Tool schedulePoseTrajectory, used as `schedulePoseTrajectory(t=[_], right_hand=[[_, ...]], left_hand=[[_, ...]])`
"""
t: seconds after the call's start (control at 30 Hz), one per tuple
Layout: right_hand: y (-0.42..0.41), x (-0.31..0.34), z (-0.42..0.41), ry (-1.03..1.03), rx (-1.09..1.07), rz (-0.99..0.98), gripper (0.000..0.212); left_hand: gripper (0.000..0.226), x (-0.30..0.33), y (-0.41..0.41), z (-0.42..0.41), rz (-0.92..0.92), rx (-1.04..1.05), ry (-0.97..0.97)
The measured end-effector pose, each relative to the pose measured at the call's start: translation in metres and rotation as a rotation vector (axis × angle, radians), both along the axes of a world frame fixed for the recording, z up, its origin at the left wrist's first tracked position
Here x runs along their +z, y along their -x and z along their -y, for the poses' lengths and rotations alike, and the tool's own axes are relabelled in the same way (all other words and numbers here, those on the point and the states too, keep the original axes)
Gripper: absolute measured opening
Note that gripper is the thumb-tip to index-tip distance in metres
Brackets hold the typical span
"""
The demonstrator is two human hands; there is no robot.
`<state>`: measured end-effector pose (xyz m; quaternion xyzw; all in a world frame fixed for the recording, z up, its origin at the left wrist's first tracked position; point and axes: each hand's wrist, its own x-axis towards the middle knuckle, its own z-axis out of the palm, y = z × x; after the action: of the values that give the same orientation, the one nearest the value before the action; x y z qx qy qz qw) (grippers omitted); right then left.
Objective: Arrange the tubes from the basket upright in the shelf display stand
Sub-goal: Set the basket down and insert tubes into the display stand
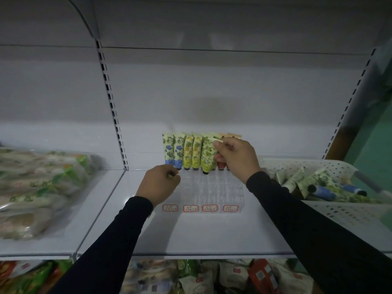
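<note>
While the right hand pinches a green-leaf tube by its upper end, cap down and tilted just above the clear display stand, the left hand rests curled at the stand's left edge.

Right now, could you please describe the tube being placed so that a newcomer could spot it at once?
Find the clear display stand on the white shelf; tubes stand in its back row. The right hand pinches the green leaf-patterned tube just right of the yellow tubes. Unlike its upright neighbours, it is tilted, with its black cap forward.
</note>
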<state>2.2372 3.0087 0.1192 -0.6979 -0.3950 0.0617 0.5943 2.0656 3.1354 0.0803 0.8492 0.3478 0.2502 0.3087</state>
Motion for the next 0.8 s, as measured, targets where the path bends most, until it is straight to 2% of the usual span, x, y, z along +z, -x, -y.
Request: schedulePoseTrajectory(t=[0.1, 0.23, 0.4, 0.5, 0.63, 0.8], right_hand=[[0.001, -0.002, -0.003, 0.049, 0.005, 0.054, 0.031], [0.001, -0.004, -0.004, 0.076, 0.008, 0.094, 0.033], [0.004, -0.003, -0.006, 0.062, -0.018, 0.101, 0.031], [0.004, -0.002, -0.006, 0.068, -0.031, 0.111, 0.031], [0.002, -0.002, -0.005, 0.113, -0.046, 0.166, 0.036], [-0.001, 0.000, -0.005, 0.162, -0.037, 0.202, 0.038]], left_hand=[[0.014, 0.001, 0.003, -0.003, 0.071, -0.002, 0.083], [0.015, 0.002, 0.006, -0.006, 0.120, -0.014, 0.160], [0.012, 0.004, 0.006, -0.005, 0.143, -0.041, 0.119], [0.003, 0.012, 0.006, -0.002, 0.230, -0.078, 0.107], [0.011, 0.019, 0.006, -0.001, 0.329, -0.129, 0.236], [0.030, 0.014, 0.008, -0.004, 0.338, -0.160, 0.328]])
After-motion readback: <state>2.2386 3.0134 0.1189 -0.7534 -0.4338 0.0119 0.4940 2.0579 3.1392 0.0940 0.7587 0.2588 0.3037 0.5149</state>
